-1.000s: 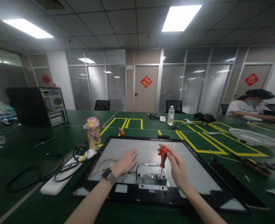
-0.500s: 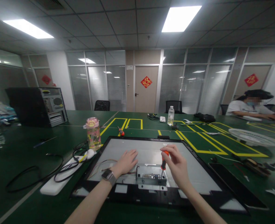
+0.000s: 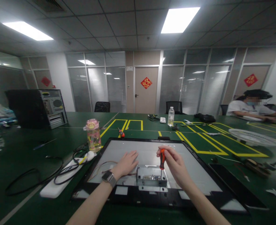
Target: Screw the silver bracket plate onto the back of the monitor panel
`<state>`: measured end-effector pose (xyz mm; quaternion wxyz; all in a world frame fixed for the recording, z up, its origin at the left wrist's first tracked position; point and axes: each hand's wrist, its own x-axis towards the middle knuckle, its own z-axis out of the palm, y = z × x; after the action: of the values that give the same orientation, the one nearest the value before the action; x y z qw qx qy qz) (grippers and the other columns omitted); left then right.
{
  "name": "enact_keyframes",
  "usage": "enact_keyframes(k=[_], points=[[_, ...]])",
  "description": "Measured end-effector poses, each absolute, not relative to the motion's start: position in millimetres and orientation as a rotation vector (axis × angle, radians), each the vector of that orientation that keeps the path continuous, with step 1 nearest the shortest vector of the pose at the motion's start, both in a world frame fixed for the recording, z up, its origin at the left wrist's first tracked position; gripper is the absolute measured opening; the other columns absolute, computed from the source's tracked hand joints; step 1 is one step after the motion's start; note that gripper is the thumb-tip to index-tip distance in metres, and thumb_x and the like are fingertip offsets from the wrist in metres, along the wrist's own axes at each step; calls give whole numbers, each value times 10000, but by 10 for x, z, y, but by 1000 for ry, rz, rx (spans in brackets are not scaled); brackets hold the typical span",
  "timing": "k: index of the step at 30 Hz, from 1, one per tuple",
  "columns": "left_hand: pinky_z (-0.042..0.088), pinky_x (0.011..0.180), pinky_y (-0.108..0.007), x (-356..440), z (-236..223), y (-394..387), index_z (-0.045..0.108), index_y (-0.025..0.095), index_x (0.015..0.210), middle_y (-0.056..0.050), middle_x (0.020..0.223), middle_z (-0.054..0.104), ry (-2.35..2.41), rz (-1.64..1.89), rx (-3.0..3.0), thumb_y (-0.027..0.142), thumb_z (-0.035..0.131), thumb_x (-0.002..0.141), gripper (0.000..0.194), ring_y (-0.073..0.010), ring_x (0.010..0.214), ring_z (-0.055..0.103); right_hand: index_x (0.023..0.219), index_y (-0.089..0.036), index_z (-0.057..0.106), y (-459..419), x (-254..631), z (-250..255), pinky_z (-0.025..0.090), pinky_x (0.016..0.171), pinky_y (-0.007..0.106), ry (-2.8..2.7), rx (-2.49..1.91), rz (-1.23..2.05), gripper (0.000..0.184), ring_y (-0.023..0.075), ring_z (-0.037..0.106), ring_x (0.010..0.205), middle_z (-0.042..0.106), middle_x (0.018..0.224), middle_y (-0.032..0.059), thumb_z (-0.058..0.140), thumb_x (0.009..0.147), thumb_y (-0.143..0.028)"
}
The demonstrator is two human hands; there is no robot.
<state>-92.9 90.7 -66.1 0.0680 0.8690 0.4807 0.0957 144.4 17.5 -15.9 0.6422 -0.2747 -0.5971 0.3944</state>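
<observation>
A large flat display panel with a black frame lies on the table before me. A silver metal bracket sits near its front edge. My right hand grips the red and black handle of a screwdriver, which stands nearly upright with its shaft reaching down into the bracket's right side. The tip is too small to make out. My left hand, with a watch on the wrist, rests flat on the panel left of the bracket, fingers stretched out. Thin wires run beside it.
Left of the panel are a white power strip with black cables and a pink-lidded bottle. A computer case stands farther left. A dark slab lies to the right. Another person sits at the far right.
My right hand has shifted slightly left and turned around the handle, and the screwdriver now stands more upright. My left hand stays where it was.
</observation>
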Motion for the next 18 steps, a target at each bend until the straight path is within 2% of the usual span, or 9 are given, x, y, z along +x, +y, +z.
enact_keyframes(k=[9, 18], points=[[171, 1114, -448, -924, -639, 890, 367, 157, 1389, -106, 1479, 302, 1461, 267, 2629, 347, 312, 935, 496, -227, 1366, 256, 926, -202, 631, 166, 1431, -142, 479, 641, 295, -1402, -611, 908, 222, 193, 578, 743, 633, 791, 50, 540, 881, -399], [172, 1111, -442, -922, -612, 875, 374, 171, 1380, -107, 1476, 310, 1450, 269, 2639, 347, 316, 941, 477, -226, 1364, 260, 894, -212, 692, 209, 1472, -173, 496, 720, 321, -1379, -693, 786, 241, 202, 603, 782, 639, 844, 39, 637, 797, -426]])
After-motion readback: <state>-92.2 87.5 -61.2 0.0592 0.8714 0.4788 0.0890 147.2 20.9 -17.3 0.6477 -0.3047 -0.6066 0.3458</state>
